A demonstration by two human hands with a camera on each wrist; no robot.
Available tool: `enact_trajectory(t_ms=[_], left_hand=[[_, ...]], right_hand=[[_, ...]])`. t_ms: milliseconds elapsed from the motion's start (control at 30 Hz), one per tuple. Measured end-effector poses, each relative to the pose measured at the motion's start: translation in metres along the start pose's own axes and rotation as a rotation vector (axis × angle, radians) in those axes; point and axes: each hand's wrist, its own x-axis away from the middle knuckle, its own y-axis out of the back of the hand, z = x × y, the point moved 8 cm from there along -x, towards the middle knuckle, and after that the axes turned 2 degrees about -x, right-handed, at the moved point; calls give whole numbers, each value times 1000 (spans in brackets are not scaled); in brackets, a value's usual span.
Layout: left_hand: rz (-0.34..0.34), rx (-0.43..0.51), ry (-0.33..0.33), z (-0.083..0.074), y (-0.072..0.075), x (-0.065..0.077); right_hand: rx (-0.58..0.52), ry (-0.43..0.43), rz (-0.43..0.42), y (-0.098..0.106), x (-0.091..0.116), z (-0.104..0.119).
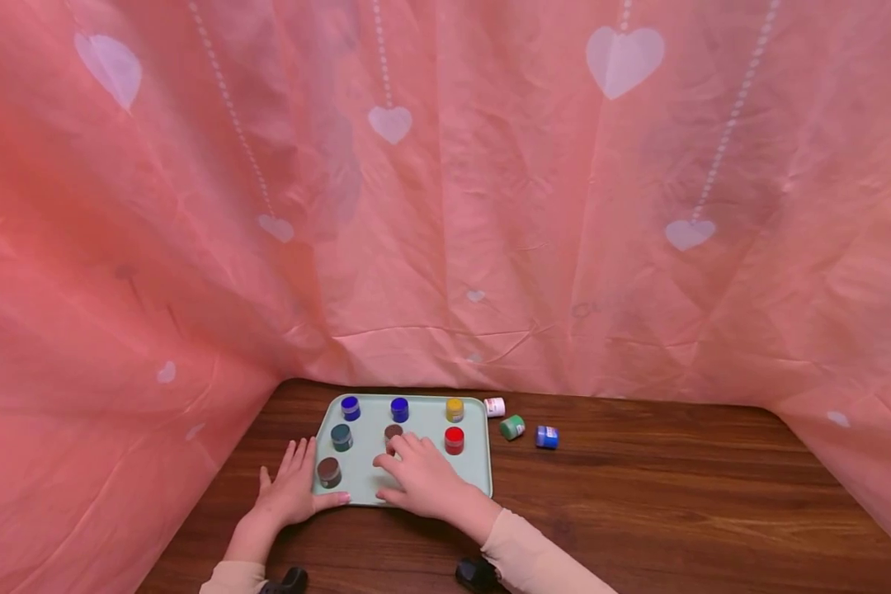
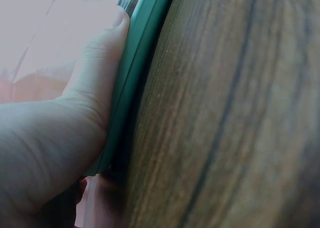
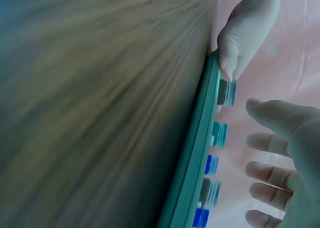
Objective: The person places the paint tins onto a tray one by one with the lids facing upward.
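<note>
A pale green tray [image 1: 371,487] carries several small paint jars in rows. My left hand [image 1: 291,488] lies at its front left corner, fingers straight along the left side and thumb on the front rim. Close to that thumb stands a brown jar [image 1: 329,472], with a dark teal jar [image 1: 341,437] behind it. Over the tray's middle, my right hand [image 1: 426,480] hovers with loosely bent, spread fingers and nothing between them. Its fingertips partly cover another brown jar [image 1: 393,436]. To their right is a red jar [image 1: 454,440]. In the right wrist view, a gap separates the right fingers [image 3: 270,172] from the jars.
Along the tray's back stand two blue jars [image 1: 351,407] and a yellow jar [image 1: 454,409]. Right of the tray, a white jar [image 1: 494,407], a green jar [image 1: 512,426] and a blue-lidded jar [image 1: 547,437] lie on the wooden table [image 1: 661,495]. A pink curtain [image 1: 490,206] surrounds it.
</note>
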Motion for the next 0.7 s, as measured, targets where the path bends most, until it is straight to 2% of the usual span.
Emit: enact_trajectory(t_ms=[200, 533, 700], left_hand=[[-5, -4, 0, 2, -1, 0], [-2, 13, 2, 2, -2, 0], [-3, 19, 3, 3, -2, -1]], right_hand=[[-53, -20, 42, 7, 20, -17], [-41, -49, -22, 22, 50, -45], [-56, -73, -16, 25, 64, -56]])
